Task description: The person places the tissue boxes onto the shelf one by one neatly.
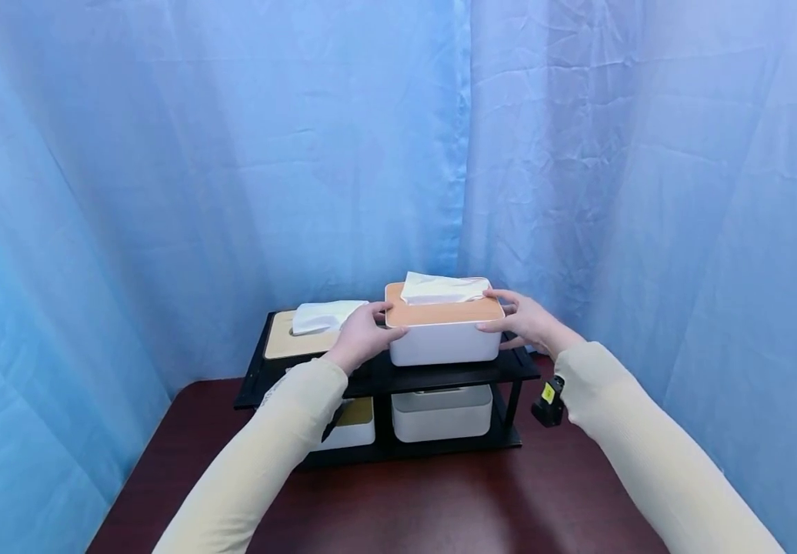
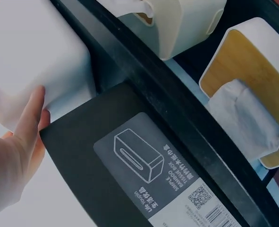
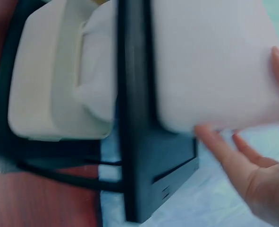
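A white tissue box [image 1: 444, 343] with an orange-brown wooden lid and a tissue sticking out is at the right of the black rack's upper shelf [image 1: 433, 377]. My left hand [image 1: 364, 332] grips its left end, and my right hand [image 1: 526, 322] holds the right end, fingers and thumb spread around the corners. In the right wrist view the box's base [image 3: 215, 61] is close against the shelf; whether it touches I cannot tell. Beside my left hand stands a black tissue box [image 2: 82, 127] with a printed label and a pale wooden lid [image 1: 282, 343].
On the lower shelf are a white tissue box with a wooden lid [image 1: 355, 413] and an off-white tissue box [image 1: 442, 419]. The rack stands on a dark red-brown table [image 1: 405, 500]. Blue curtains [image 1: 301, 154] hang close behind it and at both sides.
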The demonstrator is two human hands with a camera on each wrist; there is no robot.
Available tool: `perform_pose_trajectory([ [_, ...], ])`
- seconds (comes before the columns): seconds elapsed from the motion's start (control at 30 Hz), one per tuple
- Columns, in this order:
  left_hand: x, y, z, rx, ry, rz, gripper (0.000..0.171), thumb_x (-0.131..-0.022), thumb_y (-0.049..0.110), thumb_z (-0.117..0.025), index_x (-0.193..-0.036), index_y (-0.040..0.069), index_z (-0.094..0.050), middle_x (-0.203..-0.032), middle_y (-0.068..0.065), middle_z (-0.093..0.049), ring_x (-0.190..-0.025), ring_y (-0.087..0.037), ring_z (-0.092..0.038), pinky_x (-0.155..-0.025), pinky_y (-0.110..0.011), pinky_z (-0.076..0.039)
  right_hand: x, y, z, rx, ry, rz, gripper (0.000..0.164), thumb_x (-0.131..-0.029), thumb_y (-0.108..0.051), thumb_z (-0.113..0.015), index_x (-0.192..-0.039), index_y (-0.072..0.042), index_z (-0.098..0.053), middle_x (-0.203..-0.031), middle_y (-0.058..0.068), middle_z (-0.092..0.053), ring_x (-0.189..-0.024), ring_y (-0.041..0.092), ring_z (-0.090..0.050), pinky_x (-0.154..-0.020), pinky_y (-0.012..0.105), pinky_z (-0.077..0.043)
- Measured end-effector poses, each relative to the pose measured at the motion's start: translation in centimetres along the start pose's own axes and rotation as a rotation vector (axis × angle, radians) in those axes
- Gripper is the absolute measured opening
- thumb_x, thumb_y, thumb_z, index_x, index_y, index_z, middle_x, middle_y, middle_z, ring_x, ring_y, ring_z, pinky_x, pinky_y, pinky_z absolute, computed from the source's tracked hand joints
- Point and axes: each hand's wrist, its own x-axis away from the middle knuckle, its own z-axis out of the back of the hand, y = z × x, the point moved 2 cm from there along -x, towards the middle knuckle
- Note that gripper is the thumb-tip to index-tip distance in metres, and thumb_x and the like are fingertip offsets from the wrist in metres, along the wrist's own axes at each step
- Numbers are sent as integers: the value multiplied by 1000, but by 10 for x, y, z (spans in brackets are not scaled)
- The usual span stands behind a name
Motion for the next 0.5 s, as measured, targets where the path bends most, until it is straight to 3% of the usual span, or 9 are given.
perform_pose_trajectory([
  [0.13, 3, -3, -3, 38, 1, -3, 55, -88, 24, -68, -138, 11, -49, -129, -16, -55, -108, -25, -61, -80, -32, -55, 9, 15, 1, -31, 23, 97, 82, -89, -20, -67, -153, -19, -16, -154, 27, -11, -136, 44, -30, -100, 53, -41],
  [0.27, 9, -6, -4, 61, 3, -53, 48, -91, 22, -64, -136, 10, -52, -129, -16, -56, -112, -26, -61, -88, -36, -52, 18, 28, 0, -59, 56, 195, 80, -90, -23, -65, -153, -18, -16, -155, 26, -12, -138, 43, -27, -102, 52, -39],
  [0.5, 32, -14, 0, 75, -115, -130, 47, -94, 22, -60, -140, 17, -48, -146, -9, -43, -122, -26, -54, -98, -43, -46, 32, 42, -4, -18, 120, 311, 73, -94, -20, -60, -152, -15, -17, -150, 23, -27, -131, 41, -39, -100, 51, -42],
])
